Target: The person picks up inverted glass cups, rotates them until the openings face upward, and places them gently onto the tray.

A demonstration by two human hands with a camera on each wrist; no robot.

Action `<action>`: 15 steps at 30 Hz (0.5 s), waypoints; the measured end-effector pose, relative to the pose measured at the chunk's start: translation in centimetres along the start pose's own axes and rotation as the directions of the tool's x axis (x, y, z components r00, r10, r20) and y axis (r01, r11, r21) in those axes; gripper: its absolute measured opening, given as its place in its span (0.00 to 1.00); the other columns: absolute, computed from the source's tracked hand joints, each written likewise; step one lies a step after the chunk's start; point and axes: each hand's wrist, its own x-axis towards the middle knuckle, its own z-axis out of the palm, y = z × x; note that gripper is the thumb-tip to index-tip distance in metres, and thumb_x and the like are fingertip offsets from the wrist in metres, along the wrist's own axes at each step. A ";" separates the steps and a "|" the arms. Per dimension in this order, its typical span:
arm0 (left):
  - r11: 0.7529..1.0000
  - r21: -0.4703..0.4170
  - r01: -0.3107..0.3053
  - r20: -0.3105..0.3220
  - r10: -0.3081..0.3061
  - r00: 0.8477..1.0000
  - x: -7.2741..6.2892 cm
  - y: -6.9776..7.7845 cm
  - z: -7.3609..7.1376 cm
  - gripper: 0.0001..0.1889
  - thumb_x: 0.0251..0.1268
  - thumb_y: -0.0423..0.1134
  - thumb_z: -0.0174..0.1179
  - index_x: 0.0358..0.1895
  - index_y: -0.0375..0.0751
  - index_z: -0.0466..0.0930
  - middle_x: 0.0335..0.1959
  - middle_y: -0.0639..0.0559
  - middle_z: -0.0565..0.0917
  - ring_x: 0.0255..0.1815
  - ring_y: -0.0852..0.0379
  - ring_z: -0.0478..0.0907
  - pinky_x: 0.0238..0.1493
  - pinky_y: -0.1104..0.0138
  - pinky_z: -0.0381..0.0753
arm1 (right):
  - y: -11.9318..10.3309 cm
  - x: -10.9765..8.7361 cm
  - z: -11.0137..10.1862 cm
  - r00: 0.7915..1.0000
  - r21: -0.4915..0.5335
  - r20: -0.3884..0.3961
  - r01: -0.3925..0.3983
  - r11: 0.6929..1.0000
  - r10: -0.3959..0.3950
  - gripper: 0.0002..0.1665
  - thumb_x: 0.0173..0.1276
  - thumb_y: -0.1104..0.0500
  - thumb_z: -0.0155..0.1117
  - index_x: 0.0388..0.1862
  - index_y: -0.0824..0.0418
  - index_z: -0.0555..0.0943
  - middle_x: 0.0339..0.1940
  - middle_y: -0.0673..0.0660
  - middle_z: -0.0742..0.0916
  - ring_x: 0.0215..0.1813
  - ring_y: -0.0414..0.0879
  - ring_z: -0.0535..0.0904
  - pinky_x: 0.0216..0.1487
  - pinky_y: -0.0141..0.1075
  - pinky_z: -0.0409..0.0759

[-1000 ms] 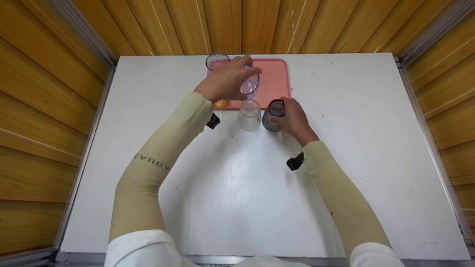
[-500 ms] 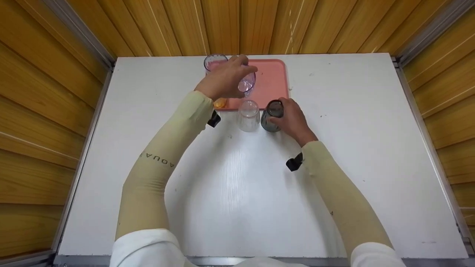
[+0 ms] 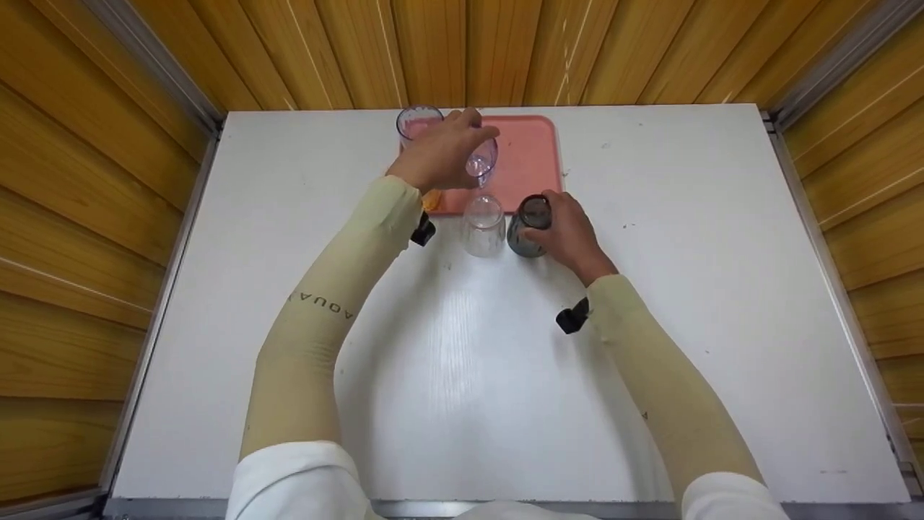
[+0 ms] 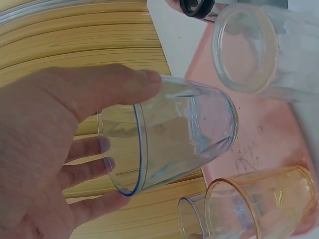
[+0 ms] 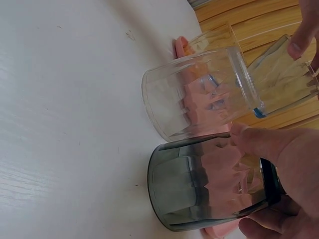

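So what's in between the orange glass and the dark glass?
In the head view, a clear glass stands between the orange glass and the dark glass.

The right hand point(image 5: 299, 164), entering from the right edge, grips a dark grey glass point(image 5: 179, 194) near its thick base, the wide rim resting mouth-down on the white tabletop point(image 5: 65, 109). Just beside it stands a clear glass point(image 5: 167, 102), also mouth-down, with a pink tray point(image 5: 180, 48) and a yellowish glass point(image 5: 214, 37) behind. At the upper right, before wood-patterned boards point(image 5: 264, 12), the left hand point(image 5: 308, 32), partly cut off, holds a transparent tumbler point(image 5: 281, 77) which perhaps touches the clear glass, though the overlap makes that hard to tell.
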 end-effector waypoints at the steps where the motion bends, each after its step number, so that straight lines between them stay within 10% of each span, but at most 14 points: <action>1: 1.000 -0.007 0.005 0.004 -0.005 1.000 0.1 0.0 0.0 0.42 0.53 0.44 0.72 0.72 0.68 0.61 0.72 0.52 0.63 0.69 0.51 0.66 0.61 0.54 0.78 | 0.0 0.0 0.0 1.000 -0.003 -0.002 0.004 1.000 -0.004 0.45 0.61 0.52 0.71 0.72 0.62 0.62 0.64 0.61 0.73 0.68 0.54 0.69 0.70 0.49 0.70; 15: 0.996 0.005 0.090 -0.021 -0.089 0.996 1.4 -0.7 1.1 0.50 0.55 0.50 0.70 0.77 0.64 0.45 0.76 0.51 0.58 0.74 0.47 0.61 0.66 0.48 0.72 | -0.1 0.0 0.0 1.000 -0.014 -0.005 0.009 1.000 -0.009 0.42 0.61 0.53 0.71 0.70 0.61 0.64 0.63 0.61 0.73 0.66 0.53 0.70 0.69 0.49 0.70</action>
